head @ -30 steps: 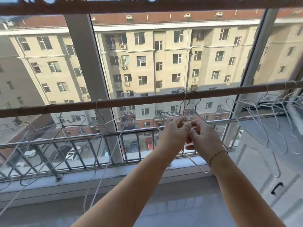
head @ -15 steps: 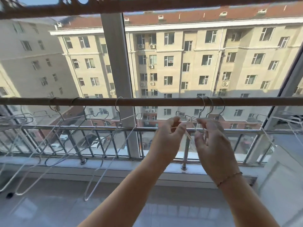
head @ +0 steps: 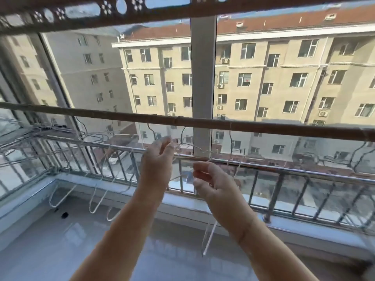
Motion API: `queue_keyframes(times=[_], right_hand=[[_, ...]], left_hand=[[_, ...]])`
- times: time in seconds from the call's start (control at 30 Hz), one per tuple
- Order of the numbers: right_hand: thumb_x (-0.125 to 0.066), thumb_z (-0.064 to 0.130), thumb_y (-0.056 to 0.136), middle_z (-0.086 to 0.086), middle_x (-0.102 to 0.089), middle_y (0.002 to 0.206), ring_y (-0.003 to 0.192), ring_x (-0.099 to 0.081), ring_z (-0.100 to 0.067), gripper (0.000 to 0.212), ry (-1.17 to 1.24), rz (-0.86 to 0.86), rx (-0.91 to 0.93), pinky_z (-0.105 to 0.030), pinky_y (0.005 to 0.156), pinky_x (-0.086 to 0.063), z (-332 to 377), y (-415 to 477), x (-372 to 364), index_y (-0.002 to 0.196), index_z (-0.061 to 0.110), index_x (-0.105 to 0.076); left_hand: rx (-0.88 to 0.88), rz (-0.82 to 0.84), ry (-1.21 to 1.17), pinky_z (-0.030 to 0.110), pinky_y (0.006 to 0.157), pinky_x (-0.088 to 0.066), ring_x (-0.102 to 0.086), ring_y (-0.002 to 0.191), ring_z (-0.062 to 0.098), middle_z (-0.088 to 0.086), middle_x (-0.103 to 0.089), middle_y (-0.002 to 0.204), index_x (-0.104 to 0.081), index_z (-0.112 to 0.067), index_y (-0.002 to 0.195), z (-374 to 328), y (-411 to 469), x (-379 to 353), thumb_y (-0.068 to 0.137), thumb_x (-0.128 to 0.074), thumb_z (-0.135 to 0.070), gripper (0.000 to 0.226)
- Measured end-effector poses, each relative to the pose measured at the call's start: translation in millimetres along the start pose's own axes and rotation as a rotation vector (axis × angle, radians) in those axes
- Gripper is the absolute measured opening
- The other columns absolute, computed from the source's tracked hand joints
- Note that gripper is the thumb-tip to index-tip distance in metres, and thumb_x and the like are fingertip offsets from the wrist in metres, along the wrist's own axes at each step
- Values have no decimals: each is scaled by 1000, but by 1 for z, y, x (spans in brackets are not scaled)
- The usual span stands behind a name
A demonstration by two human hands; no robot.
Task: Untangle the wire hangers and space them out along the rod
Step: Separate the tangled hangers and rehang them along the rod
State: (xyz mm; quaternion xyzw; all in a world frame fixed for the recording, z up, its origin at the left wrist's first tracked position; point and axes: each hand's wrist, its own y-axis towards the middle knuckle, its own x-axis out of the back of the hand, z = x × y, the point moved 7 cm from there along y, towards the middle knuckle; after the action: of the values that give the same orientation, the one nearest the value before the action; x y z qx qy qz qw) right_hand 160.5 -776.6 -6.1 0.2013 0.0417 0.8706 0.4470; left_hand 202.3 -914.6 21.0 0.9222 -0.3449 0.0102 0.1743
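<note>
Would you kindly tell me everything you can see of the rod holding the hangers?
The rod is a slim brown pole, seemingly bamboo or wood, with a ring-like joint near its middle. It spans the view before the window, sloping slightly down to the right. Several wire hangers hook over it, bunched at the left. The left hand and right hand are below it, not touching.

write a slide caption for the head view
Left hand and right hand raised at wire hangers on the rod, before a balcony railing; the right pinches one.
</note>
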Motion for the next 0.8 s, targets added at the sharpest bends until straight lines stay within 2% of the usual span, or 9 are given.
queue_keyframes(times=[0.03, 0.1, 0.23, 0.3, 0.37, 0.5, 0.6, 0.7, 0.8], right_hand=[[-53, 11, 87, 1, -62, 112, 107, -57, -8, 31, 64, -5, -49, -32, 101, -45, -4, 5, -17, 116, 20, -54], [-55, 10, 87, -2, -60, 115, 109, -56, -13, 31, 188, -44, -152, -35, 103, -43, -14, 15, -48, 115, 22, -52], [-53, 8, 87, -1, -52, 117, 109, -50, -14, 42, 314, -201, -314, -29, 100, -39, -31, 37, -94, 127, 14, -45], [-53, 6, 86, -4, -51, 111, 101, -51, -16, 42, 354, -281, -368, -31, 96, -41, -38, 50, -106, 126, 11, -43], [-52, 4, 86, -5, -55, 105, 95, -52, -17, 40, 408, -350, -403, -32, 90, -43, -45, 63, -113, 124, 9, -44], [-57, 8, 85, -4, -61, 93, 89, -58, -21, 38, 473, -457, -425, -33, 80, -44, -56, 77, -114, 121, 8, -45], [-58, 7, 85, -11, -64, 82, 67, -59, -17, 23, 525, -497, -392, -26, 65, -49, -56, 79, -108, 106, 11, -51], [-53, -1, 87, -4, -58, 59, 45, -52, -7, 14, 520, -503, -303, -17, 47, -45, -46, 80, -97, 100, 3, -55], [-49, -1, 89, 5, -54, 44, 36, -46, -4, 14, 471, -514, -267, -15, 39, -39, -37, 89, -80, 100, -2, -58]], left_hand=[[9, 17, 19, 16, 65, -49, -57, 73, 4, 2, -66, 99, -58, -14, 122, 8, 7, 9, 95, -46, -23, 30], [48, 100, 34, 13, 66, -40, -55, 78, 0, 2, -66, 105, -59, -13, 120, 26, 24, 19, 95, -46, -22, 29], [122, 286, 79, 18, 78, -39, -56, 101, 10, -1, -63, 113, -60, -14, 120, 55, 51, 29, 95, -45, -21, 30], [145, 388, 90, 19, 80, -41, -57, 98, 11, 1, -64, 113, -63, -10, 116, 64, 61, 27, 96, -44, -22, 30], [153, 490, 93, 30, 81, -41, -55, 90, 15, 5, -63, 98, -66, -9, 97, 70, 68, 19, 95, -42, -19, 26], [186, 606, -6, 26, 67, -46, -55, 76, 20, 13, -59, 86, -62, -13, 84, 73, 75, 2, 95, -43, -13, 23], [252, 674, -69, 22, 47, -40, -52, 68, 21, 14, -55, 84, -56, -17, 74, 77, 76, -12, 96, -41, -14, 27], [319, 664, -140, 23, 49, -41, -56, 59, 20, 10, -61, 77, -61, -13, 78, 79, 81, -23, 95, -42, -15, 25], [344, 664, -221, 20, 45, -46, -57, 58, 16, 7, -62, 72, -63, -7, 83, 73, 86, -36, 95, -42, -13, 24]])
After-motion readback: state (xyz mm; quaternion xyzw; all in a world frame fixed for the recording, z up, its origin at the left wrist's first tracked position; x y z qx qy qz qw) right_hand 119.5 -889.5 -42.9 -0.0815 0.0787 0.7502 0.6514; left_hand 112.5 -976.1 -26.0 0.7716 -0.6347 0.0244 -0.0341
